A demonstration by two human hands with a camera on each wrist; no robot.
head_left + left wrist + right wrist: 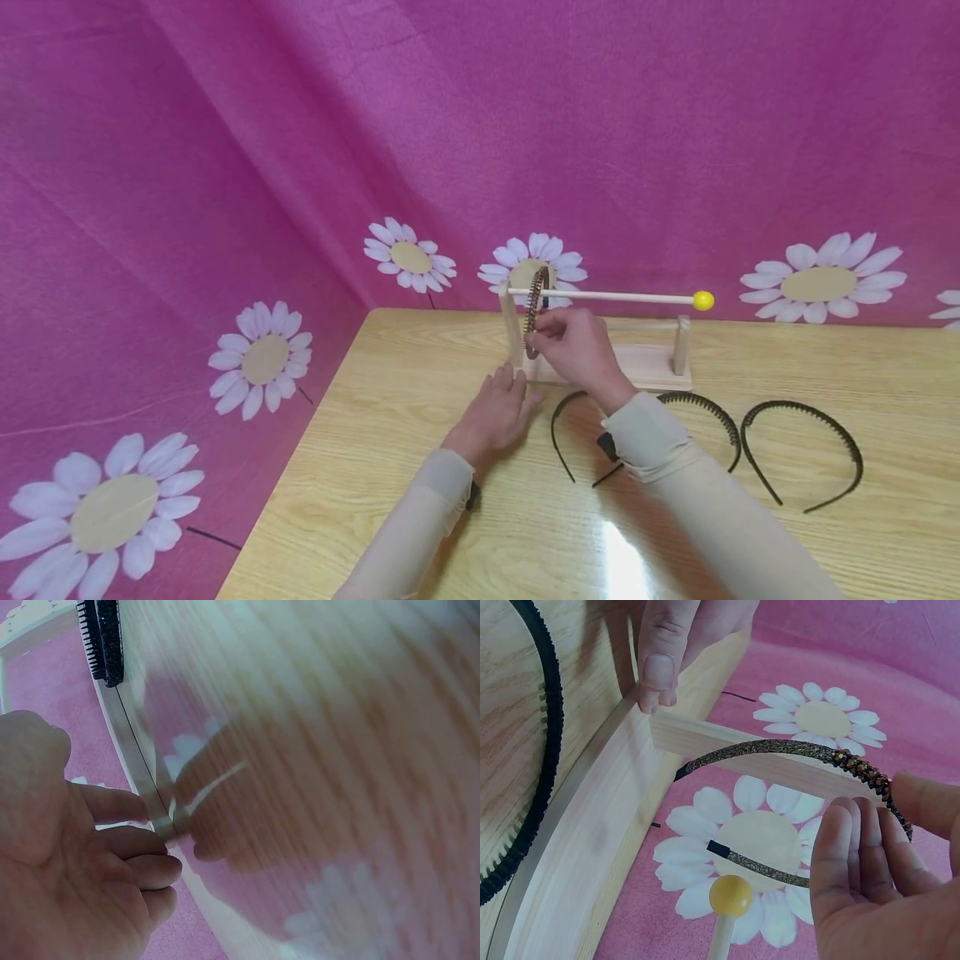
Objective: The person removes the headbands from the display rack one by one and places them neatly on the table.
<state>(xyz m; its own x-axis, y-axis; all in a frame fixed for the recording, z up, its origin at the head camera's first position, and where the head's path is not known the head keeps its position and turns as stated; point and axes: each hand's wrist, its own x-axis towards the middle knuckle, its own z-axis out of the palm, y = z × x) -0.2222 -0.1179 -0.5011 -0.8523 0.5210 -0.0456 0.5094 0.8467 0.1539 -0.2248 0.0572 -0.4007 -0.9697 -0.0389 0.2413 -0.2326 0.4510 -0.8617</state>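
My right hand pinches a brown-and-gold toothed headband between thumb and fingers. The headband stands upright at the left part of a wooden rod, beside the stand's left post. In the head view the rod crosses inside its curve; whether band and rod touch I cannot tell. A yellow ball caps the rod's right end. My left hand lies low, fingers extended, its fingertips at the left end of the wooden stand's base.
On the table, in front of the stand, lie a dark headband partly behind my right forearm, another toothed one, and a black one at the right. Pink flowered cloth rises behind and to the left.
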